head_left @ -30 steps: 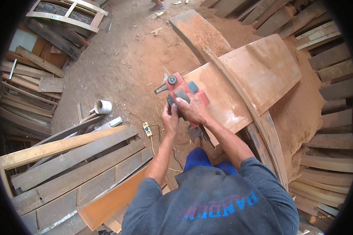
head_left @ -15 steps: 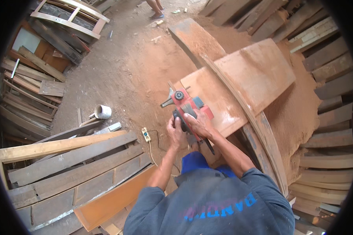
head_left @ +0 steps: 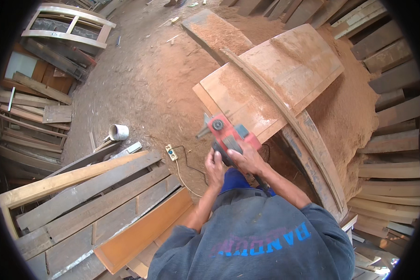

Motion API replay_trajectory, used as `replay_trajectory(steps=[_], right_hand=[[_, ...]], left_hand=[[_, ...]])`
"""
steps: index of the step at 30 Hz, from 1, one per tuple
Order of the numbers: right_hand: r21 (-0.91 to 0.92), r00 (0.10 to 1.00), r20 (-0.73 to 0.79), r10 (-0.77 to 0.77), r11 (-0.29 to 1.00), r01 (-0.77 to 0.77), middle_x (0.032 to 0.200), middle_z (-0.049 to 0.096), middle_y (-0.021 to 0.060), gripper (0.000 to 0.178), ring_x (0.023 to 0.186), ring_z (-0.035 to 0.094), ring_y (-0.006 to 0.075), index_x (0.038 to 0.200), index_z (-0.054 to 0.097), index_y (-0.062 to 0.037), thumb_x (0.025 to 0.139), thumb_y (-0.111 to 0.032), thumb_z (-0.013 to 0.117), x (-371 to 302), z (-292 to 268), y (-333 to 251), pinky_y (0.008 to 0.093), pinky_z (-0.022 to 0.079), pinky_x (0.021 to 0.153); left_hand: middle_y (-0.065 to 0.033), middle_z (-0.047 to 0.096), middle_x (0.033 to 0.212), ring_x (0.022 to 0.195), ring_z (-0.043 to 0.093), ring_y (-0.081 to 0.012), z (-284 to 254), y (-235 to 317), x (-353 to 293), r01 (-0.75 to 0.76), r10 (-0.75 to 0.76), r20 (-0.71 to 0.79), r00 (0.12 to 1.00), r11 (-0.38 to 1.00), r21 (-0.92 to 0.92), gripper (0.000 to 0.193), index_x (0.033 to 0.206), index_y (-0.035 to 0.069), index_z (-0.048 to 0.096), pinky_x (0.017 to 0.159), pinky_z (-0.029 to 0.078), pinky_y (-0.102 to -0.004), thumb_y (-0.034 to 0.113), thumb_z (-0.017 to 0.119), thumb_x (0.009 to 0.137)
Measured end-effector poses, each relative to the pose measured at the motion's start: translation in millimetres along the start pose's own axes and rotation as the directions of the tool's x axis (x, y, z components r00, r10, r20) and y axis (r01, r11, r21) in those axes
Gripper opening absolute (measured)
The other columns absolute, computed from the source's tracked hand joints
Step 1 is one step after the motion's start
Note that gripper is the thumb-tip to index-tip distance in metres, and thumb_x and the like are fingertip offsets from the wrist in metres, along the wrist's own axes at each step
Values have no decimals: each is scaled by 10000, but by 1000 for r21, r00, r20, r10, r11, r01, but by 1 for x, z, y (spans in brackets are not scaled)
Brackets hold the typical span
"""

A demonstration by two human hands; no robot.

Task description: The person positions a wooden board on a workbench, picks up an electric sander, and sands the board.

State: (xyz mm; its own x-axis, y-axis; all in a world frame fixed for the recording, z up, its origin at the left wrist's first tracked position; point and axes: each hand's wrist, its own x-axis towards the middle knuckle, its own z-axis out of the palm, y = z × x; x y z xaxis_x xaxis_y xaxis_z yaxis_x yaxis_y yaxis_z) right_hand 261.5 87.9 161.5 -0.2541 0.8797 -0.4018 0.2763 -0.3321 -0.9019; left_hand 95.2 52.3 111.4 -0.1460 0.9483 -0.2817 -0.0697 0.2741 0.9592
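Red-and-black power planer [head_left: 229, 139]: long axis slanting, black-knob end [head_left: 218, 124] pointing forward-left.
Left hand [head_left: 214, 165], right hand [head_left: 248, 159]: fingers holding it.

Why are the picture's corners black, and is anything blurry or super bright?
Head view: the fisheye's round image leaves black corners; head view: the red power tool looks slightly blurred; head view: a small white glare shows near the lower right rim.
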Motion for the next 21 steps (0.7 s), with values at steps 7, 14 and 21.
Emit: replay_trajectory(steps=[7, 14, 21], right_hand=[[-32, 988, -30, -153, 988, 152, 947, 676, 199, 617, 917, 667, 265, 1155, 641, 15, 955, -567, 598, 59, 25, -24, 407, 520, 809], [20, 984, 116, -135, 991, 133, 1002, 690, 258, 668, 962, 682, 353, 1199, 629, 49, 951, -569, 577, 16, 27, -57, 448, 518, 856], [-45, 980, 83, -182, 982, 186, 1047, 701, 261, 633, 1005, 690, 351, 1240, 619, 57, 955, -508, 595, -39, 30, -21, 442, 523, 883]], left_hand=[[-6, 634, 1002, 851, 559, -92, -86, -2, 98, -3, -57, -299, 953, 981, -196, 368, 1245, 3, 642, 759, 466, -269, 302, 522, 1069], [15, 556, 921, 792, 497, -71, -160, 10, 87, -8, -15, -486, 874, 999, -46, 428, 1306, 6, 575, 697, 421, -237, 354, 539, 1058], [16, 546, 924, 816, 475, -54, -127, -14, 15, -88, 85, -346, 934, 996, 9, 435, 1285, 12, 592, 679, 396, -222, 378, 542, 1056]])
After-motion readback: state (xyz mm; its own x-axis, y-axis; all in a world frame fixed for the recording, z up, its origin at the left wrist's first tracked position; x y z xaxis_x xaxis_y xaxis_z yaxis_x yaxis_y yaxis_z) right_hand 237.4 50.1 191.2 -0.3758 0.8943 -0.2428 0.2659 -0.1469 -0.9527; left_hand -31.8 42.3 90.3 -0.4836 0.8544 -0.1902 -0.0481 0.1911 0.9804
